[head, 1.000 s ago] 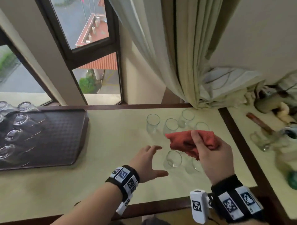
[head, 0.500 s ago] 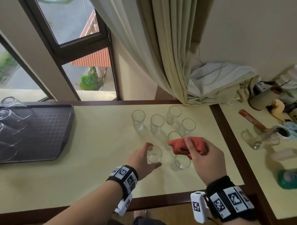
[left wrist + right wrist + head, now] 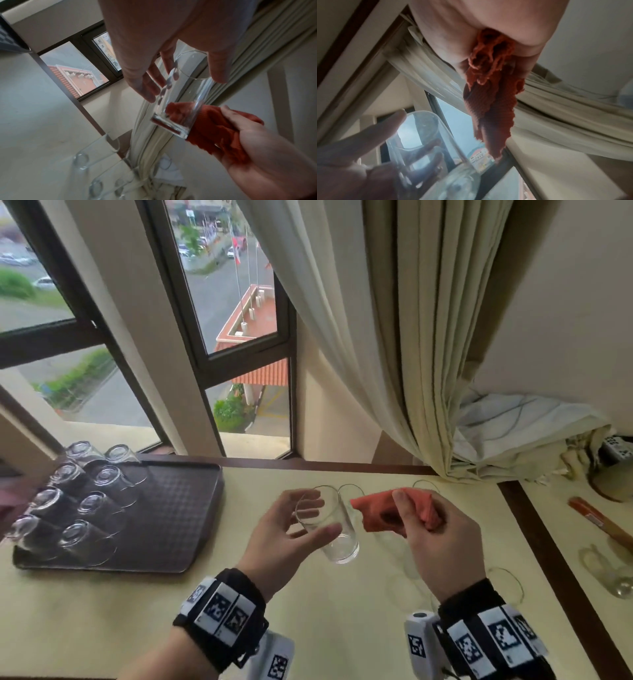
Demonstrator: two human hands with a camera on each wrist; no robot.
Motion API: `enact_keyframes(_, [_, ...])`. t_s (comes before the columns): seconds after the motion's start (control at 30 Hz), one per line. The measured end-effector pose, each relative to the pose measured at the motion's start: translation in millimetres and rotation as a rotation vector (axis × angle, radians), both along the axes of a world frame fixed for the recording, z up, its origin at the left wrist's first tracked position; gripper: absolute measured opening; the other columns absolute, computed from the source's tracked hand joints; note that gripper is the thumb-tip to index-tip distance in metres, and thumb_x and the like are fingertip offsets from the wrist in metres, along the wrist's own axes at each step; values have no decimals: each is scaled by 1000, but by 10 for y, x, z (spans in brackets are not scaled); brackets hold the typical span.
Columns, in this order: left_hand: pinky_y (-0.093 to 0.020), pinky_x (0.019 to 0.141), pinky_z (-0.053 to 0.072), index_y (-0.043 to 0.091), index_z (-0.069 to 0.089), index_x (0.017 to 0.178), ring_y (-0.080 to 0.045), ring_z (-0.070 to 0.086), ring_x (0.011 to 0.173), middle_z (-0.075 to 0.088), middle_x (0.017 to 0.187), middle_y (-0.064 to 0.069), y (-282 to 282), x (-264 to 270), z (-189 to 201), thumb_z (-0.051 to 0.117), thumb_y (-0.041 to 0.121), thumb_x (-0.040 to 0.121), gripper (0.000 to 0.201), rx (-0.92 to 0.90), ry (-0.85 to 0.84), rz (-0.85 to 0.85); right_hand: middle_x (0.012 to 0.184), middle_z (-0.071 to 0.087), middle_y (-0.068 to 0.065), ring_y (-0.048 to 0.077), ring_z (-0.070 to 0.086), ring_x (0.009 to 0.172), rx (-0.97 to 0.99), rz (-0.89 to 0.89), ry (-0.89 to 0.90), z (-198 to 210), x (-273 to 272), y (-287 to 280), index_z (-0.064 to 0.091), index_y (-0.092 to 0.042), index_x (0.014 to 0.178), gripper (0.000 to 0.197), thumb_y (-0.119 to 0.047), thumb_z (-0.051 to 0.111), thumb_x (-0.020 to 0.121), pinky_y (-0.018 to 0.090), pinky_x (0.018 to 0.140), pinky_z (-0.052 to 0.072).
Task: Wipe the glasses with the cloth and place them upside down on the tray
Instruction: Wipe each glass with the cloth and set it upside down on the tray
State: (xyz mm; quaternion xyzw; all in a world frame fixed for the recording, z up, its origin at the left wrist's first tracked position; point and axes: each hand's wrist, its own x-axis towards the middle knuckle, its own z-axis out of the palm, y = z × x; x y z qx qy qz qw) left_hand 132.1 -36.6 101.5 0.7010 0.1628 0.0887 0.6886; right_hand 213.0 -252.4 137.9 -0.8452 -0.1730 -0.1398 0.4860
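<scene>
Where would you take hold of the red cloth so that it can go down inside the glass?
Judging by the frames, pinch the cloth at its bunched end from the right, as the right hand does; its free corner points toward the open mouth of the glass tilted in the left hand.

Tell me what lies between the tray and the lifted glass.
Head view: bare tabletop lies between the tray and the lifted glass, besides the left hand holding it.

Left hand (image 3: 284, 529) holds glass (image 3: 327, 525); right hand (image 3: 442, 539) holds cloth (image 3: 380, 508).
</scene>
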Motion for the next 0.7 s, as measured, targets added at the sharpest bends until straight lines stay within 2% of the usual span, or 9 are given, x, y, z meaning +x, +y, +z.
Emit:
enact_keyframes(0.1, [-45, 104, 59, 42, 77, 116, -19, 73, 110, 74, 121, -2, 148, 37, 180, 94, 57, 60, 60, -154, -31, 25, 62, 63, -21, -13, 63, 73, 89, -111, -23, 241, 81, 380, 65, -32, 75, 28, -49, 66, 97, 1, 65, 41])
enact_keyframes(0.17, [-48, 107, 57, 29, 78, 123, -22, 72, 105, 75, 120, -7, 209, 62, 322, 95, 47, 64, 64, -322, -67, 17, 74, 66, -20, -12, 64, 73, 156, -131, -136, 419, 94, 628, 71, -26, 90, 33, -55, 61, 102, 2, 67, 43])
enact_keyframes(0.27, [-47, 106, 55, 8, 71, 134, -22, 69, 103, 73, 119, -15, 237, 109, 586, 89, 29, 78, 63, -525, -129, -8, 106, 77, -8, 2, 73, 90, 302, 81, -132, 658, 8, 971, 71, -29, 119, 26, -45, 55, 107, 20, 76, 59])
enact_keyframes(0.3, [-46, 106, 56, 5, 69, 135, -23, 69, 108, 71, 123, -19, 247, 130, 689, 91, 31, 82, 63, -566, -152, -12, 123, 75, -3, 11, 74, 106, 307, 199, -111, 723, -42, 1071, 68, -29, 131, 30, -42, 52, 109, 29, 86, 62])
enact_keyframes(0.37, [-43, 102, 56, 5, 73, 131, -25, 68, 114, 73, 125, -19, 261, 166, 904, 87, 40, 87, 58, -629, -196, 0, 155, 57, 1, 23, 56, 141, 212, 391, -186, 774, -131, 1204, 56, -24, 150, 43, -39, 46, 111, 46, 110, 52])
enact_keyframes(0.43, [-40, 92, 57, 9, 79, 120, -26, 68, 109, 76, 119, -15, 297, 181, 1129, 73, 40, 86, 46, -662, -242, 30, 169, 36, 3, 25, 34, 157, 87, 464, -328, 790, -180, 1279, 48, -16, 156, 50, -33, 46, 110, 51, 122, 39])
enact_keyframes(0.5, [-36, 86, 62, 9, 78, 121, -25, 73, 105, 78, 118, -14, 348, 175, 1300, 61, 37, 94, 42, -670, -286, 32, 173, 26, 7, 31, 22, 161, -24, 475, -462, 802, -194, 1314, 42, -11, 158, 52, -28, 47, 109, 50, 126, 32])
enact_keyframes(0.6, [-43, 104, 59, 6, 76, 126, -31, 77, 110, 79, 120, -18, 467, 149, 1511, 50, 43, 105, 49, -653, -280, 24, 173, 26, 9, 37, 21, 160, -146, 480, -631, 732, -234, 1307, 38, -13, 159, 54, -21, 50, 107, 49, 127, 31])
enact_keyframes(0.7, [-47, 99, 58, 3, 79, 117, -30, 78, 95, 80, 111, -20, 591, 158, 1717, 54, 61, 92, 68, -591, -283, 40, 174, 24, 6, 39, 24, 159, -140, 504, -661, 635, -280, 1285, 37, -16, 158, 48, -25, 43, 111, 51, 125, 34])
